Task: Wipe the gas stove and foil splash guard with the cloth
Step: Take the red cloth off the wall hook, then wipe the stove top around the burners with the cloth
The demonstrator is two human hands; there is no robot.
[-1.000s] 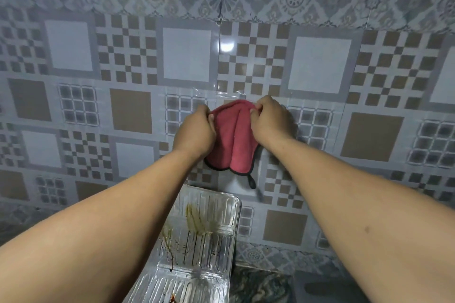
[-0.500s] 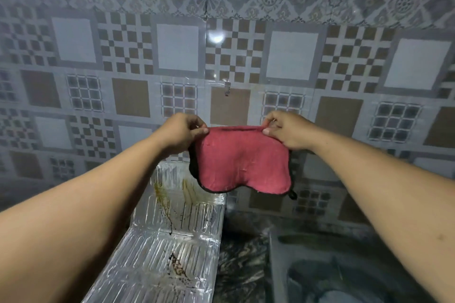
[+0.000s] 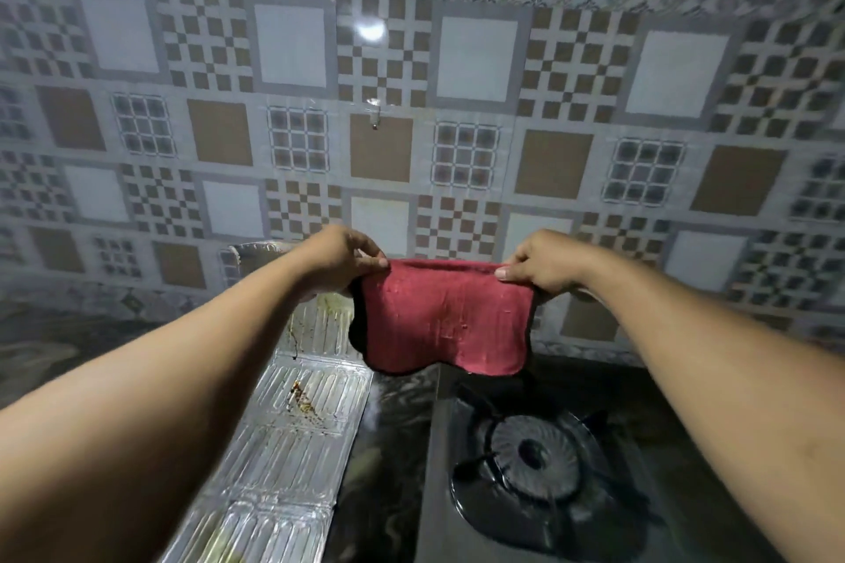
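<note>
Both hands' grips pinch the cloth (hiding foil splash guard partly)

Both arms extended forward, bare forearms converging toward frame centre. Left hand and right hand level with each other, apart, knuckles up, wrists about straight. Each grip is a thumb-and-finger pinch on a top corner of the cloth: left on the cloth's left corner, right on its right corner. Right thumbnail visible at the cloth's top edge.
</note>
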